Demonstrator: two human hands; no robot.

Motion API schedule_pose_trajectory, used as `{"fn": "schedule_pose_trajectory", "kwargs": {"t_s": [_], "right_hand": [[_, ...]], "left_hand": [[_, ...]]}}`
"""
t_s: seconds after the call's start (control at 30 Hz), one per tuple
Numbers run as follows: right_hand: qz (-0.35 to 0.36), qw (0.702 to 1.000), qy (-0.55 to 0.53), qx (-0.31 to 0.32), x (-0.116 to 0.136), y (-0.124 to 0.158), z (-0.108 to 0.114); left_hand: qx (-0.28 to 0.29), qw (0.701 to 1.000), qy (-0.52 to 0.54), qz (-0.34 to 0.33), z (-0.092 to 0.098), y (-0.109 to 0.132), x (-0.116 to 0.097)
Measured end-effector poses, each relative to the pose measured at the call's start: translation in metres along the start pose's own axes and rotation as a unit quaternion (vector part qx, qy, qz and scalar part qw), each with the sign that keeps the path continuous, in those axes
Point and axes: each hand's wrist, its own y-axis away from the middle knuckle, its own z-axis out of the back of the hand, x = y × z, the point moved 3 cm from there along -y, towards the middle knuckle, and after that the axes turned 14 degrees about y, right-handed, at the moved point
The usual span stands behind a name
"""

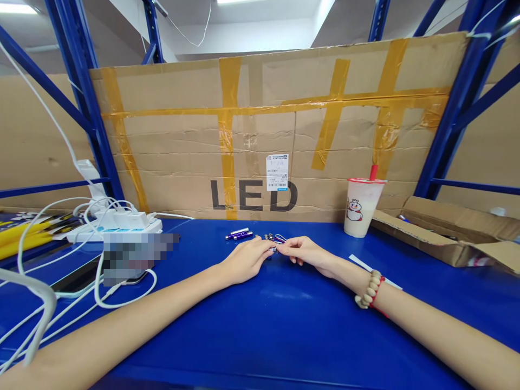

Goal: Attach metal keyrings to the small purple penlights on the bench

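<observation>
My left hand point(248, 260) and my right hand point(304, 250) meet over the blue table, fingertips nearly touching. Closed in a pinch, they hold a small silver piece point(273, 248) between them; its ends are covered by fingers, and it is too small to name. Just beyond my left hand lie blue metal tubes with silver ends point(242, 235), like small penlights. Several tiny metal parts point(268, 236) and a thin looped cord point(280, 237) sit right behind the fingertips, partly hidden.
A lidded drink cup point(361, 211) with a red straw stands at right, beside an open cardboard box point(430, 238). A white strip point(374, 271) lies under my right forearm. Left are a crowded power strip point(122, 219), white cables and a phone point(77, 279). Cardboard point(179, 162) walls the back.
</observation>
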Motion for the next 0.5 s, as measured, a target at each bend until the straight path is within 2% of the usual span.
{"fn": "schedule_pose_trajectory", "kwargs": {"t_s": [0.27, 0.5], "right_hand": [[0.014, 0.999, 0.033, 0.013, -0.0044, -0.0025, 0.0006], [0.022, 0.999, 0.041, 0.005, -0.0031, -0.0011, 0.0005]], "left_hand": [[0.037, 0.999, 0.017, 0.016, -0.0010, 0.0003, 0.0003], [0.019, 0.999, 0.048, -0.005, -0.0008, 0.0020, -0.0013]]}}
